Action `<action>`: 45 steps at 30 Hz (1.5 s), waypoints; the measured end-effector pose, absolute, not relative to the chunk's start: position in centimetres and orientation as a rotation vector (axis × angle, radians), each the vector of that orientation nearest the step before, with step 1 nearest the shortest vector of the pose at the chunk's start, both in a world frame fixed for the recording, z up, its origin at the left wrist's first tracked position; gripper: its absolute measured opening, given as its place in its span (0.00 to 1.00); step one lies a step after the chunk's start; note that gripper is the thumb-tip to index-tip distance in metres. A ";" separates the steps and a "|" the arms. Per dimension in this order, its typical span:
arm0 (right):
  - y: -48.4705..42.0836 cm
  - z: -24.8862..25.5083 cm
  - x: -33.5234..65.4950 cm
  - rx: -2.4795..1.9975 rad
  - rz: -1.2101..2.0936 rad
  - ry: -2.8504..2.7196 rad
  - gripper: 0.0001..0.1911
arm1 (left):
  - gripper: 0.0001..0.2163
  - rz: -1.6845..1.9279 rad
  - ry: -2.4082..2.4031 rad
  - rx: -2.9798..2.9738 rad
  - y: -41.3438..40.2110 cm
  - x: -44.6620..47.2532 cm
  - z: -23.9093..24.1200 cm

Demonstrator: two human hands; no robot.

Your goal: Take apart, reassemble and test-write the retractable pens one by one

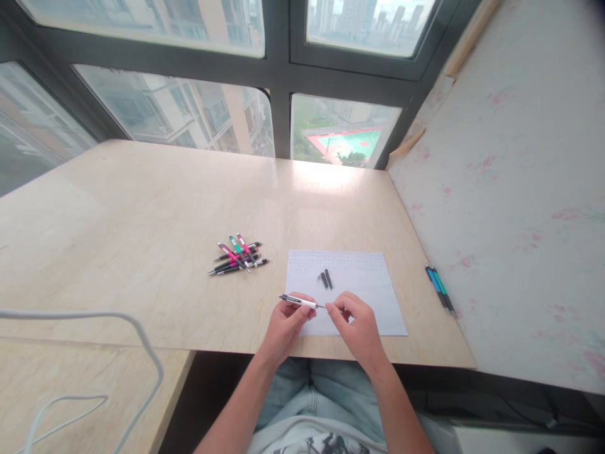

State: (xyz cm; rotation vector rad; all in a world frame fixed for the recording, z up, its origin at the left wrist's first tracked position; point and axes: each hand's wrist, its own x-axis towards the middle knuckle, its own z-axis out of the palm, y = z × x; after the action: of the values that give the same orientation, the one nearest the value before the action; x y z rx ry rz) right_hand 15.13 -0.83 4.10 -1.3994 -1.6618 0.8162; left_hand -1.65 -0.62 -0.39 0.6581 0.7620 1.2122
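My left hand (288, 321) grips the white barrel of a ballpoint pen (299, 301), its dark clip end pointing left. From the barrel's right end sticks a thin refill (321, 307), and the fingertips of my right hand (354, 318) pinch its tip. Both hands are over a sheet of paper (363, 290) with rows of faint writing along its top. Just beyond my fingers, black pen parts (326, 279) lie on the sheet, with a tiny dark piece beside them.
A pile of pens (239, 255) in pink, green and black lies left of the paper. Blue and green pens (439, 290) rest by the wall at the right. A white cable (142, 334) loops at the left. Windows (331, 126) stand behind the table (142, 239).
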 end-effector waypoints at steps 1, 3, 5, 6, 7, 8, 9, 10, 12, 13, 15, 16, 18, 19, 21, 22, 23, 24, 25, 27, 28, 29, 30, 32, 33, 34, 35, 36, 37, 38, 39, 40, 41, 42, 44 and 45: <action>-0.8 4.1 15.0 -1.399 0.823 -1.646 0.14 | 0.05 1.215 0.757 0.642 -0.6 -1.6 -0.3; -0.8 4.3 14.8 -1.389 0.845 -1.617 0.14 | 0.05 1.223 0.752 0.605 -0.5 -1.6 -0.1; -0.9 4.5 14.4 -1.355 0.896 -1.616 0.12 | 0.05 1.229 0.746 0.561 -0.5 -1.6 0.1; -1.0 4.6 14.3 -1.331 0.931 -1.624 0.10 | 0.05 1.233 0.743 0.534 -0.5 -1.6 0.1; -1.0 4.6 14.2 -1.307 0.972 -1.637 0.08 | 0.06 1.240 0.740 0.504 -0.5 -1.7 0.2; -1.0 4.5 14.2 -1.288 1.010 -1.653 0.05 | 0.06 1.249 0.736 0.472 -0.5 -1.7 0.1; -1.0 4.4 14.3 -1.277 1.039 -1.671 0.05 | 0.06 1.260 0.730 0.441 -0.4 -1.8 0.1; -1.0 4.1 14.4 -1.279 1.056 -1.692 0.06 | 0.07 1.272 0.725 0.411 -0.4 -1.8 0.1; -0.6 3.3 15.1 -1.313 1.037 -1.739 0.07 | 0.07 1.291 0.716 0.359 -0.3 -1.9 -0.1; -0.3 2.8 15.6 -1.342 1.003 -1.766 0.08 | 0.07 1.297 0.713 0.340 -0.3 -1.9 -0.2; 0.7 1.8 16.7 -1.407 0.879 -1.826 0.12 | 0.07 1.299 0.712 0.316 -0.2 -1.9 -0.3; 1.3 1.4 17.3 -1.440 0.800 -1.880 0.14 | 0.07 1.297 0.714 0.311 -0.2 -1.9 -0.4; 2.5 0.8 18.1 -1.491 0.650 -1.999 0.19 | 0.07 1.293 0.717 0.307 -0.1 -1.9 -0.4; 3.2 0.6 18.4 -1.510 0.593 -2.059 0.21 | 0.07 1.292 0.717 0.306 -0.1 -1.9 -0.4; 4.2 0.5 18.8 -1.531 0.516 -2.167 0.23 | 0.07 1.291 0.717 0.303 -0.1 -1.9 -0.4; 4.7 0.6 18.8 -1.535 0.492 -2.212 0.24 | 0.07 1.291 0.717 0.302 -0.1 -1.9 -0.4; 5.0 0.7 18.8 -1.535 0.475 -2.251 0.25 | 0.07 1.290 0.718 0.303 -0.1 -1.9 -0.4; 5.3 0.8 18.7 -1.531 0.464 -2.287 0.26 | 0.07 1.288 0.719 0.304 -0.1 -1.9 -0.3; 5.6 1.0 18.7 -1.526 0.456 -2.318 0.27 | 0.07 1.287 0.721 0.305 -0.1 -1.9 -0.3; 6.0 1.2 18.6 -1.514 0.452 -2.369 0.27 | 0.07 1.286 0.726 0.307 -0.2 -1.9 -0.2; 6.2 1.3 18.6 -1.510 0.455 -2.392 0.27 | 0.07 1.285 0.727 0.307 -0.1 -1.9 -0.2; 6.4 1.4 18.6 -1.507 0.460 -2.411 0.27 | 0.07 1.285 0.728 0.307 -0.1 -1.9 -0.2; 6.5 1.4 18.6 -1.505 0.466 -2.428 0.26 | 0.07 1.284 0.727 0.306 -0.1 -1.9 -0.2; 6.8 1.5 18.6 -1.503 0.479 -2.454 0.24 | 0.07 1.280 0.725 0.309 -0.1 -1.9 -0.2; 6.9 1.5 18.6 -1.501 0.485 -2.462 0.23 | 0.07 1.278 0.724 0.310 -0.1 -1.9 -0.3; 7.0 1.5 18.6 -1.498 0.489 -2.469 0.23 | 0.07 1.276 0.723 0.311 -0.1 -1.9 -0.3; 7.1 1.5 18.6 -1.493 0.493 -2.475 0.23 | 0.07 1.275 0.724 0.312 -0.1 -1.9 -0.3; 7.1 1.5 18.5 -1.487 0.495 -2.479 0.24 | 0.07 1.275 0.723 0.313 -0.1 -1.9 -0.4; 7.2 1.5 18.5 -1.482 0.497 -2.481 0.24 | 0.07 1.275 0.722 0.313 -0.1 -1.9 -0.4; 7.2 1.6 18.5 -1.477 0.498 -2.481 0.25 | 0.07 1.275 0.722 0.314 -0.1 -1.9 -0.4; 7.3 1.6 18.4 -1.473 0.500 -2.480 0.25 | 0.07 1.274 0.723 0.316 -0.1 -1.9 -0.4; 7.3 1.6 18.4 -1.470 0.501 -2.473 0.25 | 0.07 1.274 0.725 0.318 -0.2 -1.9 -0.3; 7.3 1.6 18.4 -1.465 0.504 -2.464 0.24 | 0.07 1.274 0.728 0.318 -0.2 -1.9 -0.3; 7.3 1.6 18.4 -1.456 0.510 -2.452 0.24 | 0.07 1.274 0.732 0.318 -0.2 -1.9 -0.3; 7.3 1.5 18.5 -1.426 0.530 -2.421 0.23 | 0.08 1.278 0.741 0.314 -0.2 -1.9 -0.2; 7.3 1.3 18.5 -1.407 0.543 -2.402 0.22 | 0.08 1.279 0.744 0.312 -0.1 -1.9 -0.2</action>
State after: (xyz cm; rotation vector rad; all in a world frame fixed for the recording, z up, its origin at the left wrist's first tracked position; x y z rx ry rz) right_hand 18.54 7.25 1.35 -1.4069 -2.4021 0.5430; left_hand -1.87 -0.15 -0.22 0.3124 0.7441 1.2791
